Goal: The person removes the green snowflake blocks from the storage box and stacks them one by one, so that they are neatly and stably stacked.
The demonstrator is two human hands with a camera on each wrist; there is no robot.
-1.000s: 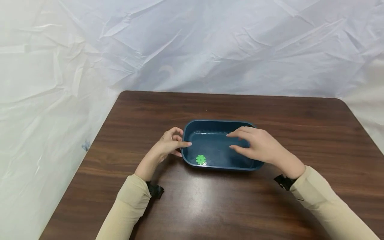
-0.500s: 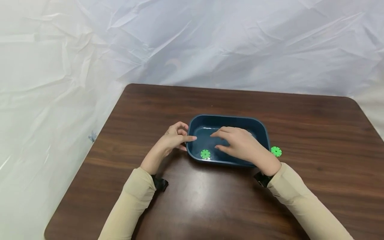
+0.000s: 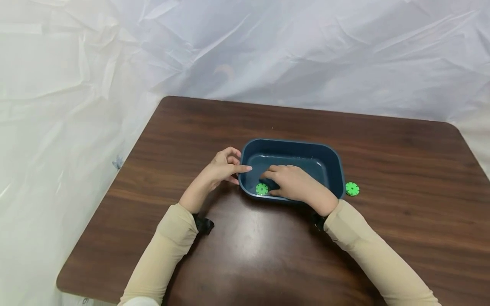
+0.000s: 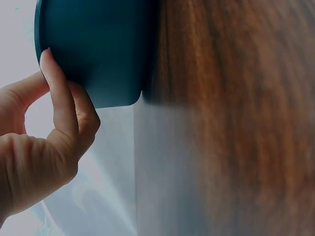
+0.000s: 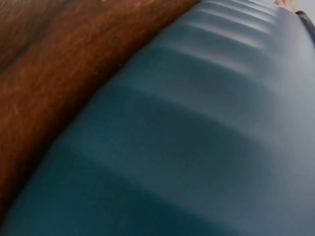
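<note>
Head view: I see a dark blue tub in the middle of the frame, sitting on a brown wooden table. My left hand is at the left end of the tub. Its pointing finger lies on the rim and the other fingers curl against the outside wall, so it holds that end. My right hand is down inside the tub, low in the middle of the frame. Its fingers are bent a little and reach to a green toothed disc on the tub floor near the front left corner. They touch it or almost touch it; I cannot tell if they grip it. A second green disc lies on the table just right of the tub.

In the left wrist view, my fingers press the tub's wall.
</note>
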